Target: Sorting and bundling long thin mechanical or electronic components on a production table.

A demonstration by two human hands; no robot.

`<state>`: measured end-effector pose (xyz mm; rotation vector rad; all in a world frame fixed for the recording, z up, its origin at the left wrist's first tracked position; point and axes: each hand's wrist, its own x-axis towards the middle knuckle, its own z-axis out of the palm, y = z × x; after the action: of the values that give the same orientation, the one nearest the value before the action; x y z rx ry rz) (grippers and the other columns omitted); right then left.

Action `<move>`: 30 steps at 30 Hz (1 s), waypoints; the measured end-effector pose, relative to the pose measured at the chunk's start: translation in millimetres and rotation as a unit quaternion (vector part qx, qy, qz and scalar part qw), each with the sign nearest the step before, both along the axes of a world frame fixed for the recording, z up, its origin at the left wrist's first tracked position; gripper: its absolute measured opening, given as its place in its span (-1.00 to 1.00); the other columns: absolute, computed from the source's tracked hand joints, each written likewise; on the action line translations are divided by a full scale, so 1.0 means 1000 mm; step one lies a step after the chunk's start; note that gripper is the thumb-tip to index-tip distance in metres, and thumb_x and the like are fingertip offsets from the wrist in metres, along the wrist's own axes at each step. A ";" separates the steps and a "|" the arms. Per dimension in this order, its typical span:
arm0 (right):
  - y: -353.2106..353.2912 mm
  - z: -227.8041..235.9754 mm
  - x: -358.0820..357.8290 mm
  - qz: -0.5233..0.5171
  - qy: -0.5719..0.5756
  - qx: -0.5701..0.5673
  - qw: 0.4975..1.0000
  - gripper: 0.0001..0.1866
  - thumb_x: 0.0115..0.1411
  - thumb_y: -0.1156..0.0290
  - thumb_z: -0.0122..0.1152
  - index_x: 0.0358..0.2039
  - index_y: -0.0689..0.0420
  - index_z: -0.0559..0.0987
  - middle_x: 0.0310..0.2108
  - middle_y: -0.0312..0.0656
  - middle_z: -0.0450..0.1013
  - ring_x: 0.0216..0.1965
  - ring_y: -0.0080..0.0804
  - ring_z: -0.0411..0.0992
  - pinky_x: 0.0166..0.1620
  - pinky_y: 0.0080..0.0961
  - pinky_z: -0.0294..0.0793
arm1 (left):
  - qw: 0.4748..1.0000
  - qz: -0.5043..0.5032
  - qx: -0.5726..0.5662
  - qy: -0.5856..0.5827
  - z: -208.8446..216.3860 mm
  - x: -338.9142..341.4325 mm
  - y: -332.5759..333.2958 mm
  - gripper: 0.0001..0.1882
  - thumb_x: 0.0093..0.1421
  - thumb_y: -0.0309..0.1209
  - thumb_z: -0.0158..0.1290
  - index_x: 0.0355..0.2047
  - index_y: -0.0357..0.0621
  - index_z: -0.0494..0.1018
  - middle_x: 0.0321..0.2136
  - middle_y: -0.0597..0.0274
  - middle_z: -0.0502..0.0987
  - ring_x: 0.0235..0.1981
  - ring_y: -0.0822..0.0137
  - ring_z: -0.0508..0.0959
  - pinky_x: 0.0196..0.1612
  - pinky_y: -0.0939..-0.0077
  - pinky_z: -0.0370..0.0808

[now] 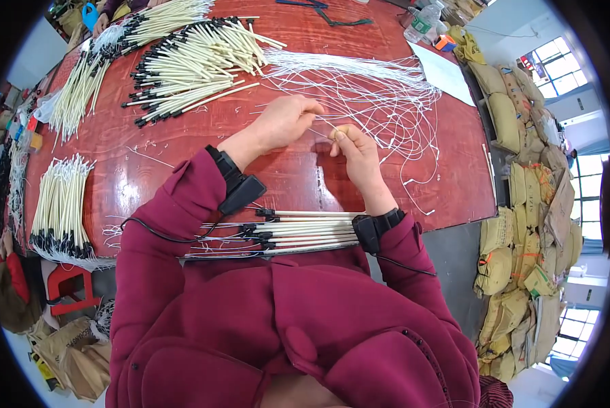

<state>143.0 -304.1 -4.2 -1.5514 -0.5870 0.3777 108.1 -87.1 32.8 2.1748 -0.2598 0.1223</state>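
Observation:
Over the middle of the red table, my left hand (286, 124) and my right hand (358, 155) are close together, both with fingers pinched. A thin white cord (324, 122) runs between their fingertips; its ends are hard to make out. Just beyond lies a loose tangle of white cords (386, 95), fanned toward the right. A pile of cream rods (196, 61) with black ends sits beyond my left hand. Along the near table edge, below my wrists, rests a row of cream rods (311, 230) with black ends and white cords trailing left.
The red table (447, 183) carries an upright-looking bundle of rods (63, 204) at left and more at far left. A plastic bottle (424, 24) and white sheet (443, 73) lie far right. Stuffed sacks (512, 251) line the right side. Another person's hand (101, 26) shows far left.

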 end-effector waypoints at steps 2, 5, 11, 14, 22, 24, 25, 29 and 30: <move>-0.001 -0.001 0.002 0.000 0.001 0.009 1.000 -0.80 0.45 0.48 0.00 -0.23 0.25 0.59 -0.47 -0.37 0.44 -0.40 -0.66 0.37 -0.23 -0.66 0.37 | 0.992 0.051 0.026 -0.113 -0.002 0.001 0.001 -0.75 0.28 -0.45 0.02 -0.10 -0.28 0.57 -0.30 -0.02 0.67 -0.23 0.16 0.66 -0.18 0.28 0.53; 0.001 -0.001 0.002 -0.004 -0.006 0.008 1.000 -0.79 0.45 0.47 0.01 -0.24 0.25 0.60 -0.50 -0.37 0.45 -0.43 -0.67 0.37 -0.26 -0.66 0.37 | 0.994 0.014 -0.001 -0.110 0.005 0.000 -0.010 -0.77 0.26 -0.45 0.04 -0.13 -0.25 0.58 -0.28 -0.07 0.65 -0.20 0.07 0.66 -0.18 0.23 0.53; 0.000 -0.005 0.001 -0.027 0.005 0.021 0.999 -0.79 0.44 0.45 0.03 -0.24 0.24 0.62 -0.51 -0.37 0.47 -0.47 -0.67 0.37 -0.30 -0.66 0.39 | 0.992 -0.069 0.084 -0.063 0.012 0.002 -0.020 -0.88 0.21 -0.46 0.05 -0.32 -0.27 0.51 -0.37 -0.13 0.58 -0.30 -0.11 0.60 -0.28 0.12 0.50; 0.009 -0.014 -0.004 -0.020 -0.007 0.031 0.999 -0.80 0.44 0.44 0.04 -0.26 0.21 0.61 -0.52 -0.38 0.46 -0.50 -0.68 0.36 -0.35 -0.64 0.38 | 0.982 -0.036 0.102 -0.157 -0.001 -0.005 -0.018 -0.90 0.20 -0.48 0.00 -0.42 -0.26 0.44 -0.50 -0.09 0.54 -0.40 -0.16 0.57 -0.35 0.03 0.47; -0.001 -0.013 -0.003 -0.005 -0.039 -0.009 0.999 -0.83 0.41 0.51 0.06 -0.25 0.22 0.62 -0.54 -0.39 0.41 -0.50 -0.70 0.32 -0.38 -0.64 0.30 | 0.979 -0.015 0.164 -0.116 -0.014 -0.006 -0.028 -0.94 0.22 -0.47 0.01 -0.38 -0.16 0.45 -0.56 -0.04 0.55 -0.46 -0.14 0.58 -0.40 -0.02 0.46; 0.000 -0.007 -0.004 -0.003 -0.052 -0.050 0.997 -0.84 0.40 0.52 0.07 -0.25 0.24 0.62 -0.52 -0.36 0.46 -0.47 -0.66 0.36 -0.36 -0.62 0.35 | 0.977 -0.019 0.170 -0.126 -0.016 -0.005 -0.025 -0.90 0.25 -0.39 0.03 -0.34 -0.14 0.45 -0.58 -0.04 0.55 -0.49 -0.17 0.57 -0.44 -0.06 0.46; 0.001 -0.006 -0.005 -0.002 -0.058 -0.070 0.996 -0.84 0.39 0.52 0.07 -0.25 0.24 0.62 -0.51 -0.34 0.48 -0.46 -0.64 0.39 -0.35 -0.61 0.37 | 0.976 -0.021 0.174 -0.130 -0.017 -0.005 -0.023 -0.88 0.26 -0.35 0.04 -0.33 -0.13 0.45 -0.60 -0.03 0.55 -0.51 -0.18 0.57 -0.46 -0.09 0.45; 0.006 -0.016 -0.002 -0.020 -0.138 -0.053 0.989 -0.87 0.36 0.49 0.09 -0.27 0.22 0.60 -0.47 -0.18 0.57 -0.42 -0.45 0.52 -0.30 -0.47 0.47 | 0.982 -0.029 0.165 -0.088 -0.015 -0.005 -0.019 -0.94 0.26 -0.42 0.04 -0.31 -0.12 0.47 -0.53 -0.03 0.58 -0.44 -0.13 0.60 -0.39 -0.01 0.48; 0.005 -0.017 -0.001 -0.022 -0.139 -0.052 0.989 -0.87 0.36 0.49 0.09 -0.27 0.22 0.60 -0.47 -0.18 0.57 -0.42 -0.45 0.52 -0.30 -0.47 0.47 | 0.982 -0.031 0.166 -0.089 -0.016 -0.004 -0.018 -0.94 0.26 -0.42 0.04 -0.31 -0.12 0.47 -0.53 -0.03 0.58 -0.44 -0.13 0.60 -0.39 -0.01 0.48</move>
<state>141.9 -298.8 -21.5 -1.7293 -0.7560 0.1610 103.7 -105.4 17.2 2.4869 -0.4790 0.2545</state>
